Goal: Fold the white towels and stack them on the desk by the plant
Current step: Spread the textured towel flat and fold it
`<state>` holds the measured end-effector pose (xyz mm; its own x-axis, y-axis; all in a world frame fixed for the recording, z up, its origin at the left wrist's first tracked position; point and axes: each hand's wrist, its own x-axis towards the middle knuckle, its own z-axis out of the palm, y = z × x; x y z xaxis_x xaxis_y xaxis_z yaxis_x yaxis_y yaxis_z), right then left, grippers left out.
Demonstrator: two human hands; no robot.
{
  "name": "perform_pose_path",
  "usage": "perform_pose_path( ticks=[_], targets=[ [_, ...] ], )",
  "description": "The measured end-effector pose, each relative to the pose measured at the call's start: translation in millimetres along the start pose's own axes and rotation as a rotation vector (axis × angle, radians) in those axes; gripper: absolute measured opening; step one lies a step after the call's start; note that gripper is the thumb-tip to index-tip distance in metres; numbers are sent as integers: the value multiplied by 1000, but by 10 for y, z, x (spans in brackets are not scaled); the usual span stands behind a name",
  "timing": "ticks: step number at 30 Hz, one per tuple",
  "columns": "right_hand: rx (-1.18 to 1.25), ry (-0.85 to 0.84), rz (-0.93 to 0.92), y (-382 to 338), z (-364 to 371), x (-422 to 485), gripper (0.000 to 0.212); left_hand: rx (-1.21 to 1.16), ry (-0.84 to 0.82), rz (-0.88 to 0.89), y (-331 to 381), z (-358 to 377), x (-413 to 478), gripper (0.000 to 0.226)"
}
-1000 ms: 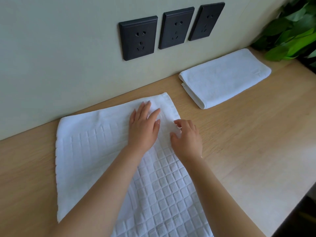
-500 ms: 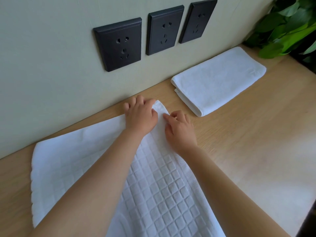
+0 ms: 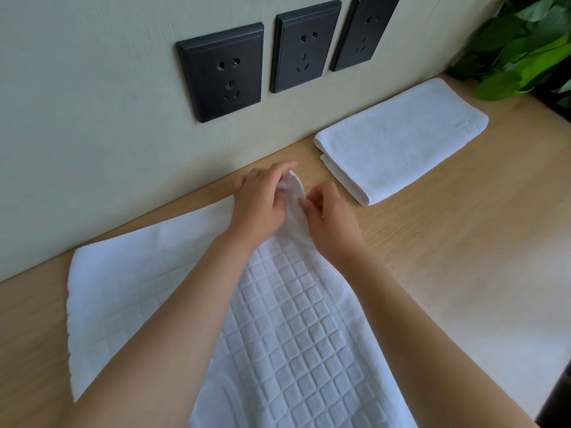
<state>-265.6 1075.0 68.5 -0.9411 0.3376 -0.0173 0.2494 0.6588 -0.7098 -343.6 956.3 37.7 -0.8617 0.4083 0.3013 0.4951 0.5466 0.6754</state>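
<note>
Gripping the far right corner (image 3: pixel 293 184) of the waffle-weave towel (image 3: pixel 293 335), the left hand (image 3: pixel 259 208) is curling its fingers and thumb round the cloth and holding that corner raised off the desk (image 3: pixel 463 257). The right hand (image 3: pixel 332 223) is working just to the right of the left fingertips. Its fingers are bent and its thumb and forefinger are pinching the towel's right edge directly below the raised corner. The two sets of fingertips are sitting close together with only the bunched cloth between them.

From the fingers the towel is spreading back toward the person and out to the left, lying flat on the desk under both forearms, with its grid pattern facing up. Its far edge is running leftward from the left knuckles, just beside the foot of the wall (image 3: pixel 92 118).

To the right of the right fingertips, and apart from them, a folded towel (image 3: pixel 398 140) is lying flat on the desk with its open layers facing the hands. Beyond it, farther right, the plant (image 3: pixel 525 47) is showing green leaves over the desk's far corner. Above the fingertips, three dark socket plates (image 3: pixel 222 69) are sitting in a row on the wall.
</note>
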Motion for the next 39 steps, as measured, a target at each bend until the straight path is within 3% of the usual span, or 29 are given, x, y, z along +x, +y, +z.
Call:
perform_pose_path(
  ticks=[4, 8, 12, 17, 23, 25, 27, 29, 30, 33, 39],
  targets=[
    [196, -115, -126, -199, -323, -386, 7, -197, 39, 175, 248, -400, -273, 15],
    [487, -481, 89, -232, -390, -786, 13, -254, 33, 163, 346, -750, -873, 13],
    [68, -300, 14, -71, -167, -1006, 18, -299, -89, 93, 286, -913, -1568, 13],
    [-18, -134, 49, -19, 34, -991, 29, -364, -217, -36, 281, -1124, -2242, 14],
    [-333, -109, 75, 29, 232, -845, 45, -124, -664, -331, 258, -1338, -2342, 25],
    [-371, -47, 101, 21, 270, -829, 52, -213, -560, -357, 344, -1319, -2072, 25],
    [-403, -3, 165, 26, 299, -819, 59, -207, -242, -288, 356, -1182, -1692, 32],
    [-425, 25, 216, 54, 318, -812, 63, 2, 11, -225, 261, -945, -1285, 33],
    [-438, 36, 223, 71, 321, -807, 62, 129, 31, -278, 194, -837, -1096, 33],
    [-443, 54, 210, 125, 333, -785, 60, 366, -146, -490, -56, -604, -752, 40],
    [-300, 49, 248, 146, 339, -672, 52, 412, -50, -426, -281, -425, -748, 32]
  ],
)
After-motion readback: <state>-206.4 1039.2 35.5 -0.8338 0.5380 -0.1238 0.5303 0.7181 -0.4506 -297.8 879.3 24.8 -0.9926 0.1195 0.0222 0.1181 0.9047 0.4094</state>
